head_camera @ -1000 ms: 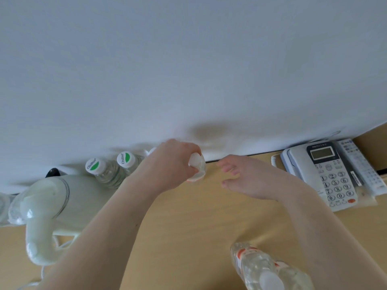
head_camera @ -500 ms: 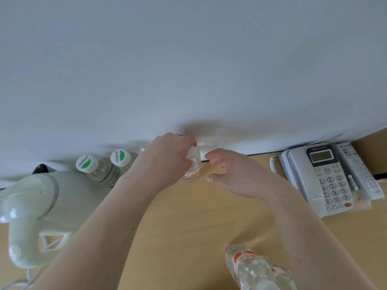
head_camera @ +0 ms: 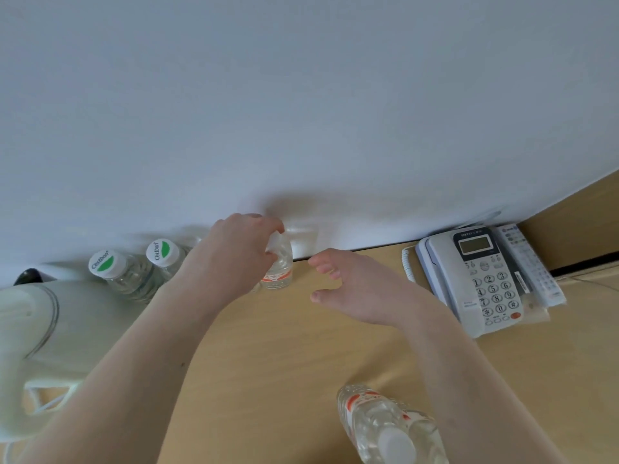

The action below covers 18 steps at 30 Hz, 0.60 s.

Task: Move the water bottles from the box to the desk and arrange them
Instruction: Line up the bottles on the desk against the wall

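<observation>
At the back of the counter [head_camera: 268, 346], against the white wall, the left hand [head_camera: 234, 252] grips the top of a water bottle [head_camera: 278, 272] with an orange label, standing upright on the surface. The right hand [head_camera: 355, 289] hovers just beside it, fingers [head_camera: 323, 264] spread and loosely curved, holding nothing. Two green-capped bottles [head_camera: 134, 272] stand left of the gripped one, next to a white kettle [head_camera: 40, 329]. Another orange-labelled bottle [head_camera: 385, 426] stands near the front edge. A telephone [head_camera: 475, 276] sits at right.
</observation>
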### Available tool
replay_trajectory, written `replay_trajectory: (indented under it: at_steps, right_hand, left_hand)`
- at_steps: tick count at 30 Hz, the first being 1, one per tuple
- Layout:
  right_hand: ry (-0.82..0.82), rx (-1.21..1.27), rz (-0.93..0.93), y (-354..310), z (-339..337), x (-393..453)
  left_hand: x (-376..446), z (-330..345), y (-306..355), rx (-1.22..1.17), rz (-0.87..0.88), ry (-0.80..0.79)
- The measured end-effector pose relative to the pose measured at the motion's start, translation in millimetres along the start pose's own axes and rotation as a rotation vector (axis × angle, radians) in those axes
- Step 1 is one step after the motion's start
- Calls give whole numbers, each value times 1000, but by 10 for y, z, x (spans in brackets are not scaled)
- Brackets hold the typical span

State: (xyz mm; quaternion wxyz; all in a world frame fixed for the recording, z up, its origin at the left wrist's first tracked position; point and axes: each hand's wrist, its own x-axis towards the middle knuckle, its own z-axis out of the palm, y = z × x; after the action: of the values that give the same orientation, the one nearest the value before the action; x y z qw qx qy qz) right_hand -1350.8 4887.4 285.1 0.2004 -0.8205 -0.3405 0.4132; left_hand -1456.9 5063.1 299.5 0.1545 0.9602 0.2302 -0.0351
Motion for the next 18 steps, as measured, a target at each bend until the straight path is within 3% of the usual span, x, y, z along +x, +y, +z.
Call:
replay_trajectory:
  at_steps: [18]
  right_hand:
    - [40, 34, -4, 75, -31, -326]
  left_hand:
    - [34, -3, -32, -76, -48, 9]
